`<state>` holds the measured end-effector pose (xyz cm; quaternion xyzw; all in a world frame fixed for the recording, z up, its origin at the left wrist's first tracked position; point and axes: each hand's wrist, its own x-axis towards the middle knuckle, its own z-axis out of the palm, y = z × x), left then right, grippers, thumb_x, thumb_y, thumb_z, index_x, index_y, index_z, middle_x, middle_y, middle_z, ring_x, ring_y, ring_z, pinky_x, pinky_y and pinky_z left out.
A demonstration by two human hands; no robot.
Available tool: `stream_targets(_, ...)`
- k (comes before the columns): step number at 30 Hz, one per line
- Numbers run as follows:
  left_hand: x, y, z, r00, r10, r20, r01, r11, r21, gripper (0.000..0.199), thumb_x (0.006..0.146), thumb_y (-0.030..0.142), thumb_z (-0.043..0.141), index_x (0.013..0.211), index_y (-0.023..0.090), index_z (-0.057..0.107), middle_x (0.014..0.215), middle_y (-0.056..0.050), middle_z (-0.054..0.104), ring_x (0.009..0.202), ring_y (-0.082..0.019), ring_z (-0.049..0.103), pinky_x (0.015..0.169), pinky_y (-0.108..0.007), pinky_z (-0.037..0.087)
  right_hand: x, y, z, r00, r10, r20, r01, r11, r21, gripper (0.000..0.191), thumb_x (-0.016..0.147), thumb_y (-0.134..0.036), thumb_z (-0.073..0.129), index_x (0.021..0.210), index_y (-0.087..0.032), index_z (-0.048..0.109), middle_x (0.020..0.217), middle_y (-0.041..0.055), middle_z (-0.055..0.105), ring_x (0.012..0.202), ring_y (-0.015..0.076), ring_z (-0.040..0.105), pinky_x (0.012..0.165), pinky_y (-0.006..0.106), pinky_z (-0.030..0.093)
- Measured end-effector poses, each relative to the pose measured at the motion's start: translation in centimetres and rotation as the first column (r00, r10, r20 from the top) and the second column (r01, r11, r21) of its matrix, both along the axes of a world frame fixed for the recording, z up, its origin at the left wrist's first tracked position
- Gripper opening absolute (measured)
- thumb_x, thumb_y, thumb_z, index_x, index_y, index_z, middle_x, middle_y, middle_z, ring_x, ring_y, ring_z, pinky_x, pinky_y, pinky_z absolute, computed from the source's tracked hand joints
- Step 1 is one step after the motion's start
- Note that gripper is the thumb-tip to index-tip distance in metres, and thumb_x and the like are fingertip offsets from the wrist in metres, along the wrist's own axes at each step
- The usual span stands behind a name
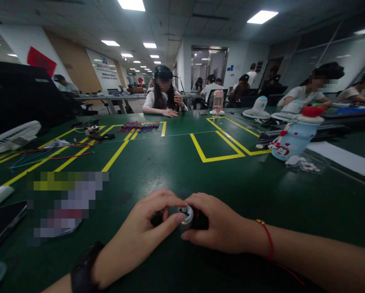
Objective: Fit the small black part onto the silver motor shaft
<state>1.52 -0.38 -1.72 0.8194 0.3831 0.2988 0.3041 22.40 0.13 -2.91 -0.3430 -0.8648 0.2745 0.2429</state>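
Note:
A small silver metal cylinder [187, 223] with holes in its round end face is between my hands, above the front of the green table [158, 171]. My right hand [217, 224] is wrapped round its side, with a dark part showing beneath the palm. My left hand [152, 221] has its thumb and forefinger closed on the cylinder's end face. The fingers cover much of the cylinder, and its lower part is hidden. Whether anything tiny sits between the left fingertips cannot be made out.
Bundled red and blue wires [139, 127] and loose cables [68, 156] lie at the back left. A blue bottle [297, 138] stands at the right beside a small plastic bag [304, 165] and white paper [344, 156]. Across the table sits another person [162, 91]. A white fan [13, 136] is at far left.

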Motion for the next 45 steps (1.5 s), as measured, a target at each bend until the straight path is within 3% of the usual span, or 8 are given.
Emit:
stream_targets(8, -0.3, 0.1, 0.1, 0.995, 0.062, 0.079, -0.057, 0.996, -0.065, 0.011, 0.089, 0.026, 0.059, 0.092, 0.026, 0.070, 0.086, 0.001, 0.058, 0.077, -0.015, 0.056, 0.069, -0.027, 0.043, 0.0, -0.1, 0.1, 0.999, -0.014, -0.033, 0.014, 1.000, -0.009, 0.031, 0.072, -0.023, 0.071, 0.100, -0.018, 0.060, 0.089, 0.0013, 0.061, 0.076, 0.0149, 0.053, 0.068, 0.027, 0.041)
stream_targets(17, -0.5, 0.6, 0.4, 0.986, 0.121, 0.118, -0.118, 0.992, -0.035, 0.012, 0.089, 0.023, 0.059, 0.091, 0.026, 0.071, 0.085, 0.001, 0.059, 0.078, -0.015, 0.057, 0.070, -0.026, 0.043, 0.1, 0.3, -0.2, 0.998, -0.051, -0.031, 0.050, 0.998, -0.034, 0.026, 0.071, -0.023, 0.069, 0.094, -0.018, 0.059, 0.083, -0.0007, 0.059, 0.069, 0.0131, 0.051, 0.060, 0.025, 0.040)
stream_targets(25, -1.6, 1.6, -0.8, 0.999, -0.020, -0.032, 0.017, 0.995, -0.100, 0.013, 0.089, 0.022, 0.060, 0.092, 0.026, 0.072, 0.087, 0.000, 0.061, 0.081, -0.015, 0.058, 0.071, -0.025, 0.044, 0.5, 1.2, -0.3, 0.999, -0.022, -0.027, 0.021, 0.999, -0.036, 0.027, 0.066, -0.020, 0.069, 0.090, -0.018, 0.057, 0.081, -0.0009, 0.056, 0.066, 0.0117, 0.049, 0.056, 0.023, 0.037)
stream_targets(30, -1.9, 2.1, -1.8, 0.991, -0.058, -0.118, 0.052, 0.997, -0.058, 0.013, 0.088, 0.025, 0.061, 0.091, 0.028, 0.073, 0.095, -0.001, 0.060, 0.089, -0.017, 0.057, 0.078, -0.028, 0.045, 0.9, 1.4, -0.3, 0.999, -0.005, -0.040, 0.002, 0.996, -0.086, 0.029, 0.065, -0.018, 0.068, 0.091, -0.018, 0.056, 0.082, -0.0008, 0.056, 0.065, 0.0116, 0.049, 0.055, 0.022, 0.037)
stream_targets(36, -1.9, 2.1, -1.3, 0.979, -0.060, -0.194, 0.050, 0.997, -0.057, 0.013, 0.088, 0.022, 0.060, 0.085, 0.027, 0.072, 0.098, -0.001, 0.060, 0.095, -0.019, 0.055, 0.083, -0.031, 0.044, 1.1, 1.2, 0.2, 1.000, 0.001, -0.024, -0.003, 0.996, -0.093, 0.031, 0.065, -0.018, 0.068, 0.093, -0.019, 0.055, 0.086, 0.0003, 0.056, 0.069, 0.0133, 0.049, 0.058, 0.024, 0.039)
stream_targets(45, -2.3, 1.7, -1.0, 0.985, -0.062, -0.161, 0.047, 0.994, -0.095, 0.022, 0.081, 0.018, 0.066, 0.102, 0.027, 0.064, 0.108, -0.002, 0.058, 0.103, -0.021, 0.053, 0.091, -0.035, 0.043, 1.4, 1.2, 0.2, 1.000, 0.005, -0.021, -0.007, 0.994, -0.107, 0.033, 0.068, -0.018, 0.068, 0.100, -0.019, 0.057, 0.091, 0.0015, 0.057, 0.074, 0.0143, 0.052, 0.063, 0.025, 0.042)
